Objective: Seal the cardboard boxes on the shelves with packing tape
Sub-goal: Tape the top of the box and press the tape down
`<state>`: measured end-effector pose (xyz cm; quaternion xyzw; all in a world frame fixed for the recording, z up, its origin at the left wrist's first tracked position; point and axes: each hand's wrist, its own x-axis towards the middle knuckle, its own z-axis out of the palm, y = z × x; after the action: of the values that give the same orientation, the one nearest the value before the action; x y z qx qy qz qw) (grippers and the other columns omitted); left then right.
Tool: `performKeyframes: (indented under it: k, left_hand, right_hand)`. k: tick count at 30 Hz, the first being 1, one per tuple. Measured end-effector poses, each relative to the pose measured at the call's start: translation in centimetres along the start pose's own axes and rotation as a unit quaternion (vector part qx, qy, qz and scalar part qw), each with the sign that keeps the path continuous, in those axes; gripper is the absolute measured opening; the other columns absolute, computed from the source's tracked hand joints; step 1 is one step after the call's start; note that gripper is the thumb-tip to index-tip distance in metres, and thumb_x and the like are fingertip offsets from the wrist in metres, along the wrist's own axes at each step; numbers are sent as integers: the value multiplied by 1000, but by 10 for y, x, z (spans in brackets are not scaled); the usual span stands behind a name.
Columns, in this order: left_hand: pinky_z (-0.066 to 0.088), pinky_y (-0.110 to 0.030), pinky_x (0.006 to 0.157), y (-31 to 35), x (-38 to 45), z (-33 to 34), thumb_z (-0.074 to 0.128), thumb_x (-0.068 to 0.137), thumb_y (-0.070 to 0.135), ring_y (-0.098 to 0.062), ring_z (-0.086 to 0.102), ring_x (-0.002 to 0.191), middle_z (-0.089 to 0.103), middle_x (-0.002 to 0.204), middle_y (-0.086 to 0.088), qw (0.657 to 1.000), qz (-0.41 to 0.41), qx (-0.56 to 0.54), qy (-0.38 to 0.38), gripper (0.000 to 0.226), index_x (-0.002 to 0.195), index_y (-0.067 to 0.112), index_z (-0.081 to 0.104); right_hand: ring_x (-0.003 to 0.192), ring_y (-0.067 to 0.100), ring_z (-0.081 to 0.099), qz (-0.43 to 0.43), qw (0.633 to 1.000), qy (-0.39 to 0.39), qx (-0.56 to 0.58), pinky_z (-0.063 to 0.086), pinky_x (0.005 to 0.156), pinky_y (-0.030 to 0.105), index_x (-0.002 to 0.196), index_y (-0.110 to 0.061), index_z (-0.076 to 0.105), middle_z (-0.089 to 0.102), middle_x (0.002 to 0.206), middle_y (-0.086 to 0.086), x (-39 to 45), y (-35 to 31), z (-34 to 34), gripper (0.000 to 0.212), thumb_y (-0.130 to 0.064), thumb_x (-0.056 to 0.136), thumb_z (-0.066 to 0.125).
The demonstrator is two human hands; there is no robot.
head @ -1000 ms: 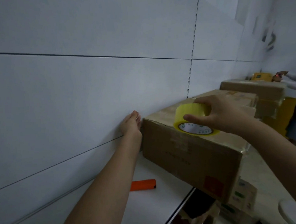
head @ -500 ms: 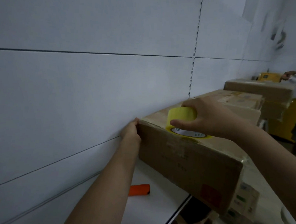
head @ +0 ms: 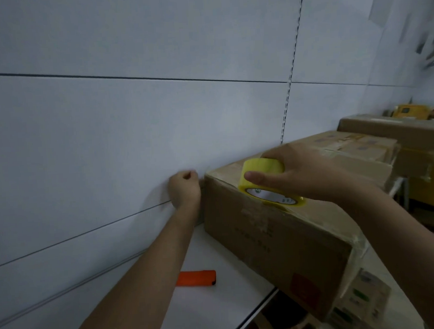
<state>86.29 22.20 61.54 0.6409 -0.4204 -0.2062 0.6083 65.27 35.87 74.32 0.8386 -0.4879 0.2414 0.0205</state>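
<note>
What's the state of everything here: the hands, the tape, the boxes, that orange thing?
Left hand: fingers curled, at the box's far corner.
Right hand: grips the tape roll.
Yellow tape roll: on the box top.
Nearest cardboard box: closed, on the shelf.
Orange utility knife: lying untouched.

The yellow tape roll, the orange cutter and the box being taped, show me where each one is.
yellow tape roll [head: 261, 172], head view, on its outer yellow band.
orange cutter [head: 195, 278], head view, on the middle of its body.
cardboard box [head: 277, 239], head view, on its near side face.

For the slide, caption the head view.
Right hand holds yellow tape roll on brown cardboard box; left hand at its far corner.
</note>
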Motion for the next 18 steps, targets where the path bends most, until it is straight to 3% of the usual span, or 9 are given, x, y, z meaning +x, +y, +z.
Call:
performKeyframes:
  k: [2,5,8,10,12,14,16,18]
  left_hand:
    - [41,-21,67,10,-2,-5,65,94,23,-13,65,79,76,90,-6,986,161,17,36,22,93,5,78]
    - [47,-20,73,13,3,-4,70,91,26,-7,66,82,77,92,1,964,247,63,-72,18,94,11,80]
    - [53,-28,82,1,7,1,70,91,24,-12,70,91,78,95,0,957,246,72,-135,16,94,12,80]
    - [52,-27,86,-1,8,0,66,95,26,-11,69,99,77,102,1,956,242,73,-151,20,98,14,80]
    - [46,-26,76,3,13,0,58,99,27,-15,66,92,77,93,-3,947,223,122,-196,28,88,12,78]
    - [33,-32,63,17,17,6,48,101,19,-25,57,81,63,74,-11,934,182,183,-247,36,66,10,58]
    - [36,-35,70,28,20,20,41,101,10,-35,59,97,66,98,-22,914,142,246,-289,28,82,7,61]
    - [39,-36,93,29,28,37,37,105,11,-38,54,122,57,132,-26,904,108,272,-313,33,123,-5,59]
  right_hand:
    - [54,12,52,-6,1000,-5,4,40,53,37,71,-13,62,57,60,7,2,2,2,70,-81,74,46]
    - [61,17,59,-12,1000,-8,16,47,60,41,80,-13,68,64,69,9,2,3,3,75,-84,74,42]
    - [59,24,52,-15,998,-7,68,39,56,41,78,-8,66,59,67,13,-1,8,3,70,-75,78,46]
    - [55,21,40,-6,989,0,151,29,54,37,72,-5,60,45,61,10,-7,14,7,66,-70,82,54]
    - [57,14,37,22,974,19,225,25,57,32,71,-2,56,37,62,4,-16,17,16,69,-71,81,59]
    - [58,15,35,47,954,59,290,22,57,31,70,2,55,35,63,5,-23,20,24,73,-70,75,58]
    - [57,17,32,53,939,83,330,20,56,32,65,4,50,31,61,6,-28,20,29,72,-67,75,58]
    - [55,18,29,45,937,78,339,17,55,36,61,5,43,27,60,9,-28,18,30,73,-65,78,60]
